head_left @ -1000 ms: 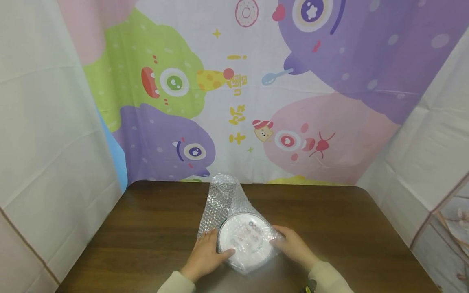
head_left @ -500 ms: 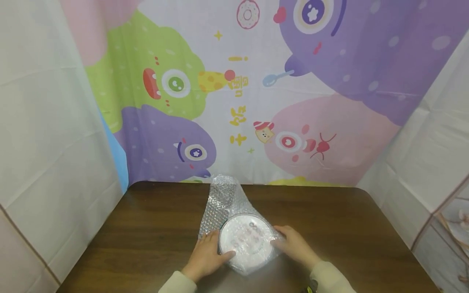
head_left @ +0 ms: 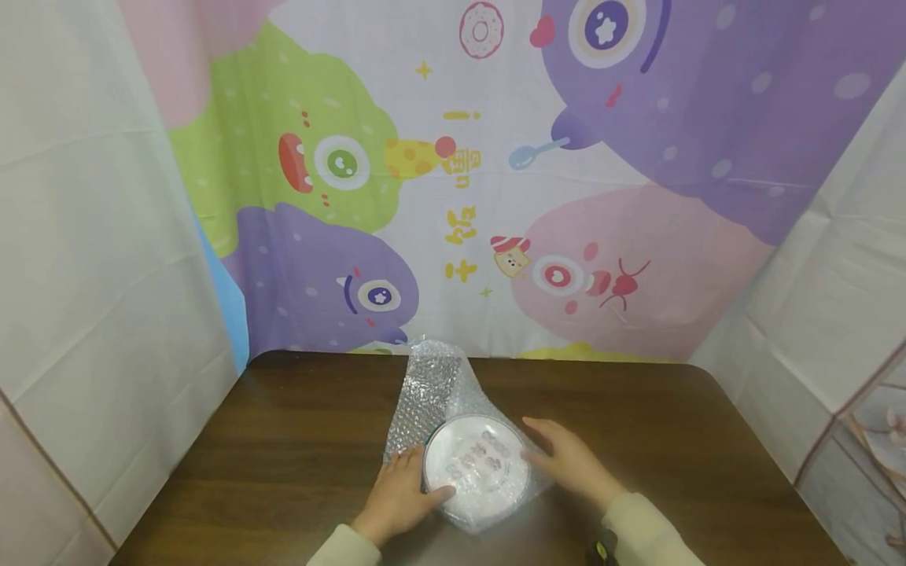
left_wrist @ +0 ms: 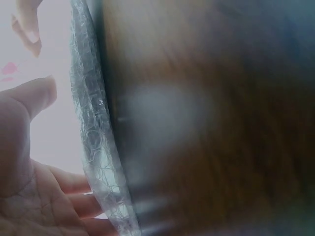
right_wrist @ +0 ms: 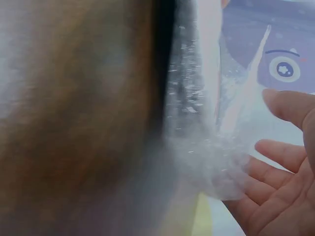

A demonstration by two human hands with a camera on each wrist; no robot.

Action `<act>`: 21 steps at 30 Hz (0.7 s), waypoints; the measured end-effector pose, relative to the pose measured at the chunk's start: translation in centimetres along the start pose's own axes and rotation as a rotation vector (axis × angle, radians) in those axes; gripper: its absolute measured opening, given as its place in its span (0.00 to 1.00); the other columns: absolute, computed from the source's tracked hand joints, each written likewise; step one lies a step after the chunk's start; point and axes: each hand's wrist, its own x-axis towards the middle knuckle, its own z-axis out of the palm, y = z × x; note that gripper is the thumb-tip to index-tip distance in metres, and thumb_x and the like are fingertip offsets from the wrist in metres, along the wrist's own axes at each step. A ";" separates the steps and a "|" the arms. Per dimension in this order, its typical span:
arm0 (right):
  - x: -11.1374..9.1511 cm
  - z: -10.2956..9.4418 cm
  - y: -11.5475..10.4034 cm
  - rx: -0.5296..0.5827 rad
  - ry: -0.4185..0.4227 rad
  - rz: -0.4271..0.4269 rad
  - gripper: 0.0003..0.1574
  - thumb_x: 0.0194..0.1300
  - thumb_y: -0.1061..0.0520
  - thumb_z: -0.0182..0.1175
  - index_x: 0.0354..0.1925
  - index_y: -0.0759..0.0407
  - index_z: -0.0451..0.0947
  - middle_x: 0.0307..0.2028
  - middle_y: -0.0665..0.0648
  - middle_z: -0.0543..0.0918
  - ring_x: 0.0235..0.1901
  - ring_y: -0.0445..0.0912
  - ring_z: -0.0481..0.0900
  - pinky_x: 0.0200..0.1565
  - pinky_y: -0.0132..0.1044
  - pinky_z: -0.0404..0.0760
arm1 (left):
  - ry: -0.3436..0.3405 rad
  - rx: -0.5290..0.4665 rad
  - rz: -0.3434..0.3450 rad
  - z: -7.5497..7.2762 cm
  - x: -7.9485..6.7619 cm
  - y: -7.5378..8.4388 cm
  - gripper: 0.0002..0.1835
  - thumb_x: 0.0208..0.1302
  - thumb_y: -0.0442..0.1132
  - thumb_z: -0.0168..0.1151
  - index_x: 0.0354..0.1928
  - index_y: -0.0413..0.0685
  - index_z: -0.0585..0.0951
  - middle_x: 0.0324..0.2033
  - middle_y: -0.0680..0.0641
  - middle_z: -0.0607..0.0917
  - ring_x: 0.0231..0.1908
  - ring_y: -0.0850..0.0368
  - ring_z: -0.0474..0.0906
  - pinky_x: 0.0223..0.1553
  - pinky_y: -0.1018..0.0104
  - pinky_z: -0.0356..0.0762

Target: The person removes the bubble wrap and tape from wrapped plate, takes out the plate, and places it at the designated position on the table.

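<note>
A round, white-faced item (head_left: pixel 477 452) with small printed figures lies on the dark wooden table, inside a clear bubble wrap sheet (head_left: pixel 427 385) that trails towards the back edge. Its exact kind is veiled by the plastic. My left hand (head_left: pixel 402 489) rests on its left side, the thumb over the white face and straight fingers along the rim. In the left wrist view these fingers (left_wrist: pixel 74 201) touch the wrap's edge. On the other side my right hand (head_left: pixel 569 462) has its fingers spread at the loose plastic. The right wrist view shows them (right_wrist: pixel 275 172) beside a crumpled wrap corner.
A wooden table (head_left: pixel 283 440) with rounded far corners lies under both hands. Behind it hangs a cartoon-printed curtain (head_left: pixel 453 314); pale cloth walls (head_left: pixel 92 275) stand on either side. A dark device with a yellow-green mark (head_left: pixel 602 548) sits at the right wrist.
My right hand has loosened from the wrap at the item's right rim, its fingers rising and spreading. The printed figures show more clearly. The left hand stays in place.
</note>
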 end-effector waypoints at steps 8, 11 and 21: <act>0.5 -0.2 -2.1 -0.078 0.027 -0.091 0.34 0.64 0.47 0.65 0.64 0.58 0.73 0.61 0.58 0.79 0.61 0.57 0.77 0.61 0.55 0.76 | 0.012 0.006 0.013 0.1 0.0 0.0 0.51 0.56 0.63 0.65 0.66 0.27 0.65 0.64 0.25 0.70 0.66 0.24 0.62 0.66 0.30 0.58; 0.6 0.3 -2.4 -0.170 0.009 -0.142 0.33 0.61 0.48 0.68 0.61 0.59 0.75 0.58 0.57 0.80 0.58 0.55 0.79 0.60 0.53 0.77 | 0.015 0.010 0.016 0.2 0.0 -0.1 0.51 0.56 0.63 0.65 0.66 0.27 0.65 0.64 0.25 0.70 0.66 0.23 0.62 0.66 0.30 0.58; 0.6 1.2 -2.7 -0.361 0.051 -0.207 0.24 0.57 0.58 0.68 0.53 0.62 0.80 0.51 0.59 0.84 0.50 0.55 0.83 0.53 0.49 0.82 | 0.025 0.013 0.016 0.2 0.1 -0.2 0.50 0.55 0.62 0.66 0.66 0.27 0.66 0.63 0.25 0.71 0.65 0.23 0.63 0.66 0.31 0.59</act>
